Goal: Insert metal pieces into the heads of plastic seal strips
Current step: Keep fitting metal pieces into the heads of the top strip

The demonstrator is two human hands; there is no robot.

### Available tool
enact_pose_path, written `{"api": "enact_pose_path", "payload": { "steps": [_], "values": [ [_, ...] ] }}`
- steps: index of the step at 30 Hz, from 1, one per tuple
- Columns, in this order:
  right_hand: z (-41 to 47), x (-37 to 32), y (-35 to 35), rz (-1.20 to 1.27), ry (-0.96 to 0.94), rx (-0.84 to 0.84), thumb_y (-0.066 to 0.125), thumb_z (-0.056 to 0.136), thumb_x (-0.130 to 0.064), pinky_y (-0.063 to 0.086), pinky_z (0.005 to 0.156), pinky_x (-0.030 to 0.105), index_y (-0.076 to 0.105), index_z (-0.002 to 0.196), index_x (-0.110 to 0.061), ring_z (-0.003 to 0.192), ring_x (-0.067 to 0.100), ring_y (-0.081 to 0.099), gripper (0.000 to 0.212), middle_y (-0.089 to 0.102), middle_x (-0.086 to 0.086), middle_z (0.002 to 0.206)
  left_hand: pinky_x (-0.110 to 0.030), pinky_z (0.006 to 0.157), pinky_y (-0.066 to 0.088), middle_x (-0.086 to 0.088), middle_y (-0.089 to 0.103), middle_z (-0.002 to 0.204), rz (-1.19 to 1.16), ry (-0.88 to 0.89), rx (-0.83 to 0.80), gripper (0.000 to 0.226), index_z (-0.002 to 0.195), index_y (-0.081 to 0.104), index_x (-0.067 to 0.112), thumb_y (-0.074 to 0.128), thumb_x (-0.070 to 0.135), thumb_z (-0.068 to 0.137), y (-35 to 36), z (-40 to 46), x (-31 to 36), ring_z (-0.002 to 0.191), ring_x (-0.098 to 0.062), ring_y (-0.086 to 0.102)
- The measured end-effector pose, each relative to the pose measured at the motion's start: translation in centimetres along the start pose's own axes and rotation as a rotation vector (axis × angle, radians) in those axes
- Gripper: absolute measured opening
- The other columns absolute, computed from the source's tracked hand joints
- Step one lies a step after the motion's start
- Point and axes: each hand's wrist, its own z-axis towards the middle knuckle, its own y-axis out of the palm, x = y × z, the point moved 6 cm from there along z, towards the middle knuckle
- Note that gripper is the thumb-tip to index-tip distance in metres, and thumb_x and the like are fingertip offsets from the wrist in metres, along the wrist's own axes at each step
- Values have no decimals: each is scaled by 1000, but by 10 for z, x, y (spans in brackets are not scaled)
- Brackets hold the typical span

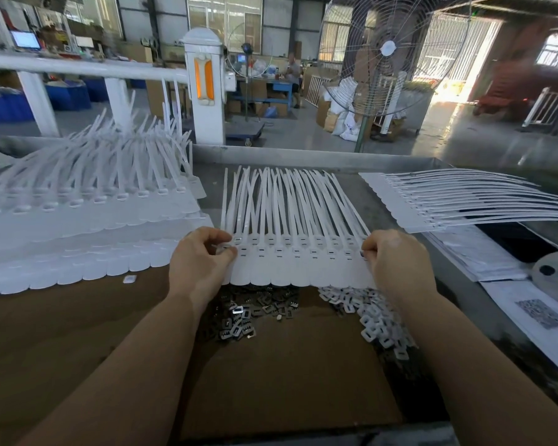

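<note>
Hands frame the job: our left hand [200, 255] pinches the left end of the connected sheet of seal strips [298, 262] at centre frame, and our right hand [392, 255] curls on its right end, seemingly pinching something small there. We judge this as inserting along the row of heads. Next we need a piece from the dark metal pieces [239, 317] heaped below the sheet, lower centre, beside the pale clips [372, 320]. Which slots are filled is too small to tell, and our fingertips are hidden
</note>
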Motion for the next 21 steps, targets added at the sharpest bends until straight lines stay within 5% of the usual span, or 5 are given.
{"api": "enact_pose_path", "payload": {
  "steps": [12,21],
  "values": [
    [-13,-5,3,-65,-37,-47,51,89,1,31,69,19,64,106,-12,93,15,49,25,55,3,103,-25,75,39,8,59,82,0,11,2,15,87,63,26,72,17,81,-1,0,1,82,-9,53],
    [-29,-6,-13,114,-34,-47,51,93,-14,43,85,30,67,109,-15,102,19,53,22,59,2,107,-24,73,37,11,57,80,9,14,7,13,88,63,25,72,18,81,-1,1,0,76,-3,50]
  ]
}}
